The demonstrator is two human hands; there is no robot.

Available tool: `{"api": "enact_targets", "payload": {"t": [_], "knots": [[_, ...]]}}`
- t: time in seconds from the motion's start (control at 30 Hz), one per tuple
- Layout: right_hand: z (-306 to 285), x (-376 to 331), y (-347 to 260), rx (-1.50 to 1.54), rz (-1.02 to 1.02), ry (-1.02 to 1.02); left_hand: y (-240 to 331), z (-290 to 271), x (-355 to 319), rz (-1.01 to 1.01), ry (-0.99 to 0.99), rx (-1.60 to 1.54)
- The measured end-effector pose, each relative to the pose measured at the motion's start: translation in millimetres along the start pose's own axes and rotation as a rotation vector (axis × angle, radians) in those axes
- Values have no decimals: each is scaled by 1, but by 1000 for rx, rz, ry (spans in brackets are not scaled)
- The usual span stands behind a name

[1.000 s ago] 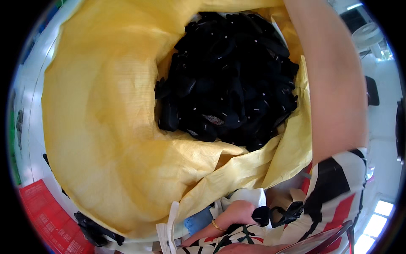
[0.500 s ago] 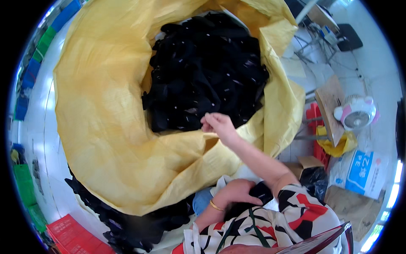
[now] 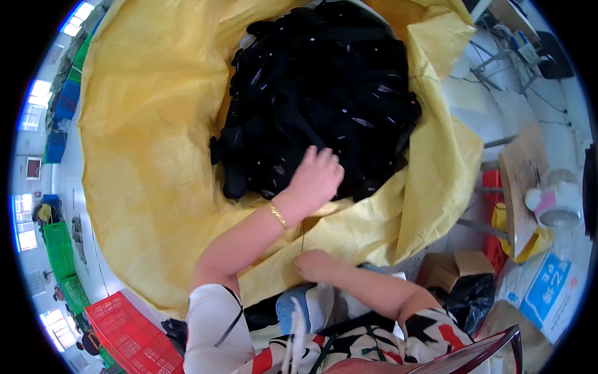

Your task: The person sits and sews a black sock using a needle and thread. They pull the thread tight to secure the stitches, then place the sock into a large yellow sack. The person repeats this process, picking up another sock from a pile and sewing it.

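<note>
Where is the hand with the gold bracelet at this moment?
In the head view, the left hand rests near the centre on the lower edge of the black pile inside the yellow sack, above the right hand.

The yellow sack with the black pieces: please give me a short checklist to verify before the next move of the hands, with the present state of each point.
1. Sack mouth open, pile reachable: ok. The yellow sack lies spread wide and the black pieces are exposed.
2. Left hand on the pile: ok. It rests on the near edge of the black pieces.
3. Left fingers closed on one piece: cannot tell; they are hidden against the black.
4. Right hand at the sack's near rim: ok. Whether it grips the fabric: cannot tell.
5. Thin thread between the hands kept free of the gold bracelet: cannot tell.
</note>
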State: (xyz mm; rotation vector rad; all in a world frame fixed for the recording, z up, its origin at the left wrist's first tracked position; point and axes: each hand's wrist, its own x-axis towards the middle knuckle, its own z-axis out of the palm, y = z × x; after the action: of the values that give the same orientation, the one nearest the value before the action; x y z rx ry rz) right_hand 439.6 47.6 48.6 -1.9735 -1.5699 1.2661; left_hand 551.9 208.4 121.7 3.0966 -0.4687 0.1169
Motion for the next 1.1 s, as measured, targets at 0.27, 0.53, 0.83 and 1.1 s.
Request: {"api": "enact_targets", "payload": {"t": [0.27,0.53,0.83,1.1], "knots": [[-72,-11,25,226,-71,-83,-97,137,36,628,-156,329],[-93,-8,33,439,-138,52,-433,-31,142,-696,-124,1254],[-88,-18,4,447,-137,-37,-299,52,89,-331,-293,478],[-19,-52,-42,365,-212,-34,-138,-40,-46,-55,-133,288]]}}
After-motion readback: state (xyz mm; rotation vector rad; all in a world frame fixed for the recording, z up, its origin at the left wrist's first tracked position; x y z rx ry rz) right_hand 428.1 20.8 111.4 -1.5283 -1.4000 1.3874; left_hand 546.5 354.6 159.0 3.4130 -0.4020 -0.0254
